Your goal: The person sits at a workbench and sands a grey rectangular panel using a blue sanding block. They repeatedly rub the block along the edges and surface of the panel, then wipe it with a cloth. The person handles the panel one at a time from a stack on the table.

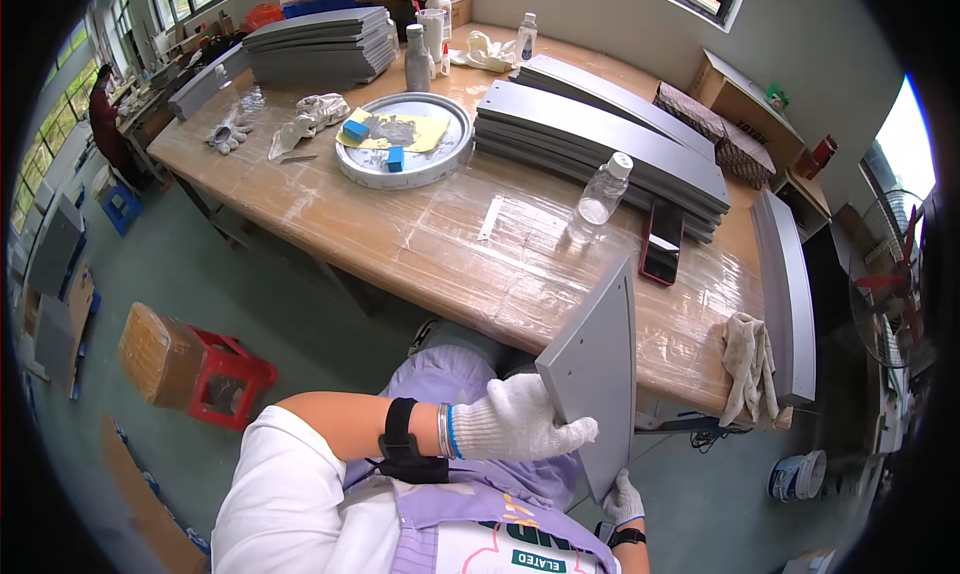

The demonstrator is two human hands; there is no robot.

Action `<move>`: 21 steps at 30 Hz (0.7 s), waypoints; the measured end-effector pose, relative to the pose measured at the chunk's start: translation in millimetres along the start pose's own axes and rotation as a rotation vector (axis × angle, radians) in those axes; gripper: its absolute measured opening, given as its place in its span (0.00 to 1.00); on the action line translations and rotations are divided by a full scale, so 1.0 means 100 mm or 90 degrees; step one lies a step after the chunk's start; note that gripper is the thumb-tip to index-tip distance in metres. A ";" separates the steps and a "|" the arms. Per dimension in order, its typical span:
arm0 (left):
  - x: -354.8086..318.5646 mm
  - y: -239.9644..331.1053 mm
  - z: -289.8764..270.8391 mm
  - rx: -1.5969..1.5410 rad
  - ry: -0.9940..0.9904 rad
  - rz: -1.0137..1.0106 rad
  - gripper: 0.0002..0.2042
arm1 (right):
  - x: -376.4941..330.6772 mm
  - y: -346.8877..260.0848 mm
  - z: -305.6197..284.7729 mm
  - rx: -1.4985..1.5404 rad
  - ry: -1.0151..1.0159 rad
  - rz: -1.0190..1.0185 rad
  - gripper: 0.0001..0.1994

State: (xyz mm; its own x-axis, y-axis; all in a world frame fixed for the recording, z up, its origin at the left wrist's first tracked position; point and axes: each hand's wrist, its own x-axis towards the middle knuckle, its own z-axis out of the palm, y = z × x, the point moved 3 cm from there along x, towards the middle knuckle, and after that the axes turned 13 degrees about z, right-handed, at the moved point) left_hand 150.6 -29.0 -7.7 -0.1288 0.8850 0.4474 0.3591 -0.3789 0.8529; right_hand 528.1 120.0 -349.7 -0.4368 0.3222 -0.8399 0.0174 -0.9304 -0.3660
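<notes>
One tilted grey panel, held from both sides by the near edge of the table.
Far left, a stack of boards sits flush, probably to save room; beside it, blue blocks rest on a yellow sheet in a round tray, perhaps to contain mess. Near, the left hand grips the panel's left edge, thumb across its face, seemingly for steadiness; the right hand holds its lower end, likely bearing weight.

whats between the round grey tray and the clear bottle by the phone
A whitish strip lies on the table between the tray and the bottle, in the head view.
</notes>
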 end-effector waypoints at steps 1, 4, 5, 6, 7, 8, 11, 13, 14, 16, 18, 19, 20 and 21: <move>0.04 0.04 -0.02 0.034 -0.038 -0.001 0.13 | 0.04 0.04 -0.02 0.009 0.023 0.000 0.24; 0.09 0.09 -0.02 0.053 -0.082 0.005 0.15 | 0.12 0.10 -0.08 -0.002 0.007 0.034 0.23; 0.10 0.10 -0.01 0.045 -0.086 0.009 0.16 | 0.12 0.12 -0.12 -0.018 0.008 0.034 0.23; 0.11 0.09 -0.01 0.051 -0.089 0.001 0.16 | 0.15 0.13 -0.12 -0.032 0.005 0.034 0.23; 0.10 0.09 0.00 0.056 -0.094 -0.007 0.16 | 0.16 0.13 -0.14 -0.046 0.002 0.032 0.23; 0.09 0.09 0.01 0.061 -0.100 -0.015 0.16 | 0.18 0.13 -0.15 -0.049 -0.008 0.032 0.23; 0.07 0.05 0.04 0.092 -0.148 -0.049 0.17 | 0.17 0.13 -0.18 -0.030 -0.029 0.021 0.23; 0.06 0.02 0.06 0.108 -0.100 0.008 0.15 | 0.15 0.14 -0.12 0.005 -0.037 0.018 0.23; 0.05 0.01 0.06 0.119 -0.092 0.015 0.15 | 0.13 0.14 -0.10 0.018 -0.030 0.017 0.23; 0.07 -0.03 0.09 0.124 -0.066 0.055 0.13 | 0.10 0.13 -0.12 0.048 -0.013 0.010 0.22; 0.09 0.02 -0.02 0.052 -0.063 -0.019 0.15 | -0.02 0.09 -0.13 0.090 -0.007 -0.037 0.20; 0.10 0.04 -0.10 0.017 -0.066 -0.055 0.16 | -0.08 0.11 -0.16 0.115 -0.003 -0.064 0.19; 0.04 -0.04 -0.16 -0.093 0.013 -0.134 0.15 | -0.17 0.11 -0.19 0.117 -0.008 -0.085 0.20; -0.04 -0.12 -0.24 -0.199 0.093 -0.215 0.14 | -0.26 0.09 -0.27 0.119 -0.016 -0.106 0.20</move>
State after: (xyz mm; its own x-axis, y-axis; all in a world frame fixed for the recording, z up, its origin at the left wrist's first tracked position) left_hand 124.5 -34.4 -12.9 -0.3270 0.9339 0.1449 -0.0177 -0.1593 0.9871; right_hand 564.0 107.9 -342.5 -0.4417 0.4711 -0.7635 -0.2225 -0.8820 -0.4154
